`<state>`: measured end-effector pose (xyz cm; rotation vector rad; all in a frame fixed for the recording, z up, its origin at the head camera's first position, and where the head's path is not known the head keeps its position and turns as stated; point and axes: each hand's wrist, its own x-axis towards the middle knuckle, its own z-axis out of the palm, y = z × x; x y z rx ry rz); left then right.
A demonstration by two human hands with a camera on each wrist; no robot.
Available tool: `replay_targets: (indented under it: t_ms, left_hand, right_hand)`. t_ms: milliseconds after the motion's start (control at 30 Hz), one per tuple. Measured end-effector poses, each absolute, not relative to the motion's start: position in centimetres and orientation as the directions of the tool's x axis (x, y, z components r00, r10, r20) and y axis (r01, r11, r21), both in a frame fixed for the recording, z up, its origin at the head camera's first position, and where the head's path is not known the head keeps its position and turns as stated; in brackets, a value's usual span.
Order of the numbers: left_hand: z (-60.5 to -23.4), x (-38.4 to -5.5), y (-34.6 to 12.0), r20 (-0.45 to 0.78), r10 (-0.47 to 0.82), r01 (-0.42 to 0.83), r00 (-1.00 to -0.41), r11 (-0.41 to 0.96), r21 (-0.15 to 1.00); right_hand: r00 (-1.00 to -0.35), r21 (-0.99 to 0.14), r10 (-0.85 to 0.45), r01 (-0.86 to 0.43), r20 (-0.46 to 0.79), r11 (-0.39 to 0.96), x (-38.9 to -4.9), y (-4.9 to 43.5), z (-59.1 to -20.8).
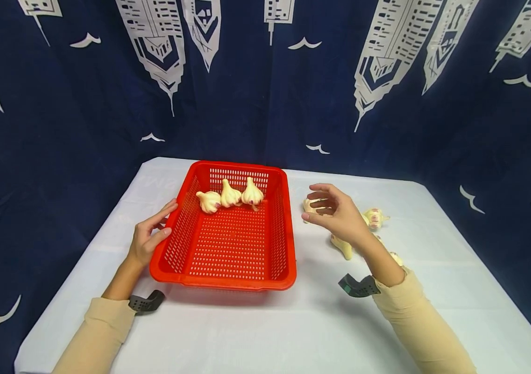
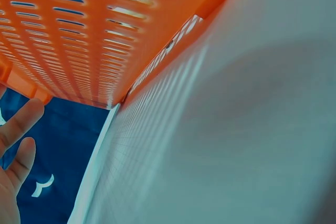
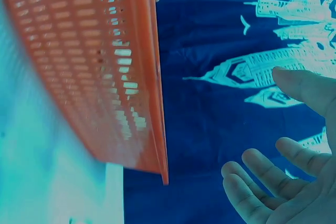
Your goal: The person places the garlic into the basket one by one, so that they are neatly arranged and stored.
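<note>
A red plastic basket [image 1: 223,283] with slotted walls stands on the white-covered table. Three garlic bulbs [image 1: 230,195] lie together toward its far end. At the basket's left rim is my left hand [image 1: 146,236], its fingers loosely bent and fingertips against the rim; in the left wrist view its fingers [image 2: 21,121] appear outside the slotted wall. My right hand [image 1: 340,213] hovers right of the basket with nothing in it, thumb and fingers apart. Beneath and behind it, partly hidden, lie several more garlic bulbs [image 1: 375,218] on the table.
The white tablecloth [image 1: 228,337] extends around the basket, and its far edge meets a dark blue curtain [image 1: 246,114] printed with white buildings and birds. A dark wrist device [image 1: 358,285] sits on the right forearm, another [image 1: 147,302] on the left.
</note>
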<state>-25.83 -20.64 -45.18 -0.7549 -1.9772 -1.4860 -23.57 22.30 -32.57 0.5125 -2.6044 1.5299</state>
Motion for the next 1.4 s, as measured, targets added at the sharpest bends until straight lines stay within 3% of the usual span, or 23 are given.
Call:
replay_targets:
  t_ms: [600,1067,1400]
  left_hand:
    - [-45.2,-25.8,-20.7,0.717,0.111,0.721,-0.688,0.221,0.657]
    - [-45.0,-25.8,-20.6,0.71,0.109,0.712,-0.696,0.229,0.664]
    - [-45.2,-25.8,-20.6,0.697,0.107,0.699,-0.709,0.242,0.673]
  right_hand:
    - [-0.97,-0.701,-0.058,-0.211,0.235,0.681,-22.0,28.4,-35.6]
    - [-0.967,-0.651,0.076,-0.105,0.244,0.752,-22.0,30.2,-38.4]
    - [-0.962,-0.606,0.087,-0.091,0.258,0.791,-22.6,30.8,-40.9]
